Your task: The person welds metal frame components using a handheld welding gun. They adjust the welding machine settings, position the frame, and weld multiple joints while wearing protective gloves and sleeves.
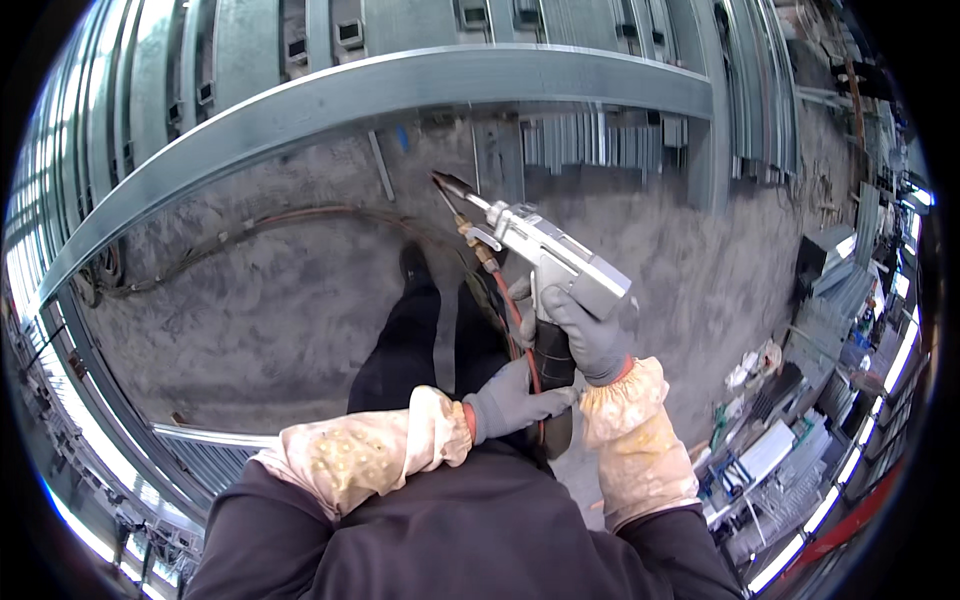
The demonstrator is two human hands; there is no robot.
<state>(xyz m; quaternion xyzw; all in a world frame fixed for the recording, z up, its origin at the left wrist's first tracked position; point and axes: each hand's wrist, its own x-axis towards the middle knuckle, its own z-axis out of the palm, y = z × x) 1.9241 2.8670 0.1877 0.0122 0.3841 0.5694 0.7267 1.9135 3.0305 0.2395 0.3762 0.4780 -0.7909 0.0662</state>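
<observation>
The right hand (590, 335), in a grey knit-type glove, is wrapped around the black handle (556, 350) of a silver gun-shaped tool (560, 258), fingers closed and the grip apparently firm. The left hand (512, 400), gloved alike, lies against the lower end of that handle beside a red hose (512, 315); whether its fingers are clasped on either cannot be told. The tool is held in front of the body above the floor, tilted, its nozzle (462, 190) directed forward and to the left, apart from any workpiece in this view. The step in hand is judged to be steadying or positioning the tool; any next move would call for controlled wrist alignment and slack in the hose. The tool body is smooth, bright metal, block-shaped with squared edges; the nozzle narrows to a darkened tip, and a brass fitting (486, 257) joins the hose beneath it. Pale, stained protective sleeves (385, 450), creased and gathered at the cuffs, cover the forearms. Ahead, a long grey metal beam (430, 80) shows a flat, satin face, curved by the lens. The floor (270, 330) is mottled, scuffed grey, crossed by a brownish cable run (290, 214).
</observation>
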